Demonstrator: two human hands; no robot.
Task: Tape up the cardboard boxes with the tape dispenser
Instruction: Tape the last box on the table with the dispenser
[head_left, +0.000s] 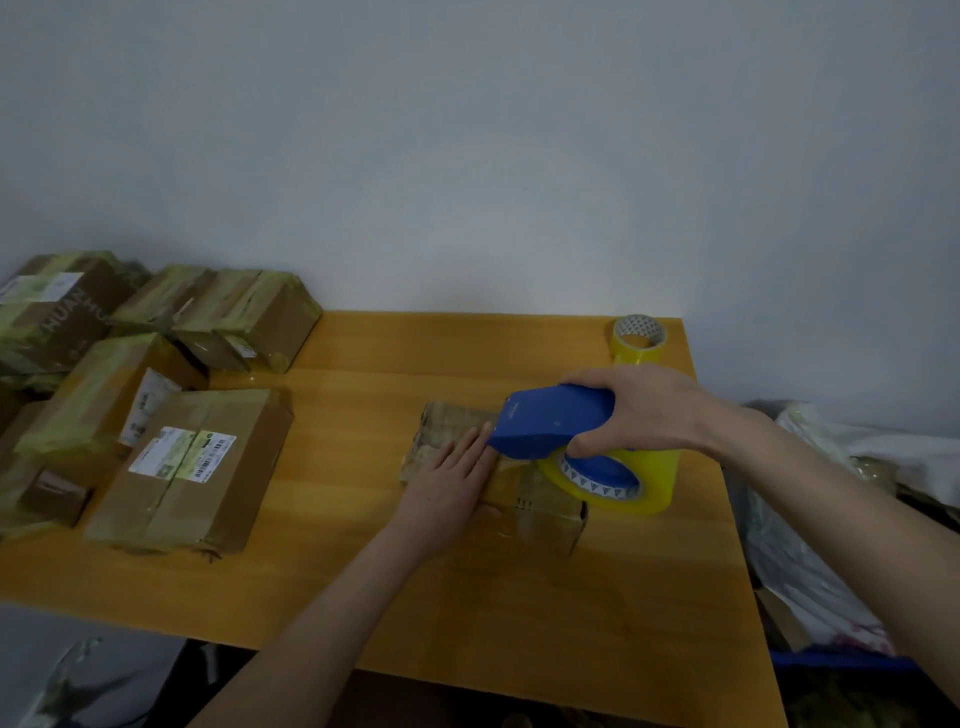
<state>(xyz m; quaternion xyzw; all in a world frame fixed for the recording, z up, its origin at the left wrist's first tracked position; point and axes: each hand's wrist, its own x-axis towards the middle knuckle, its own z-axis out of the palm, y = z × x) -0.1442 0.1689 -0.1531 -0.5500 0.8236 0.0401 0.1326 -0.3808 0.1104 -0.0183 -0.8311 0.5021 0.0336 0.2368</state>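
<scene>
**Dispenser meets box on the packing table**

My right hand (641, 410) grips the blue tape dispenser (550, 423), fingers curled round its handle. The dispenser's nose is set on top of the small cardboard box (540, 501), which lies right of centre on the wooden table (395, 358). The yellow tape roll (652, 480) loaded in the dispenser sits at the box's right end. My left hand (449, 480) lies open and flat on the box, fingers straight, fingertips touching the dispenser's nose. Bare tabletop stretches between the box and the pile of taped boxes (192, 467) at the left, and forward to the table's near edge. The right edge runs close beside the loaded roll. A spare tape roll (638, 338) stands at the far right corner, near the wall (467, 156), just beyond my right hand.
</scene>
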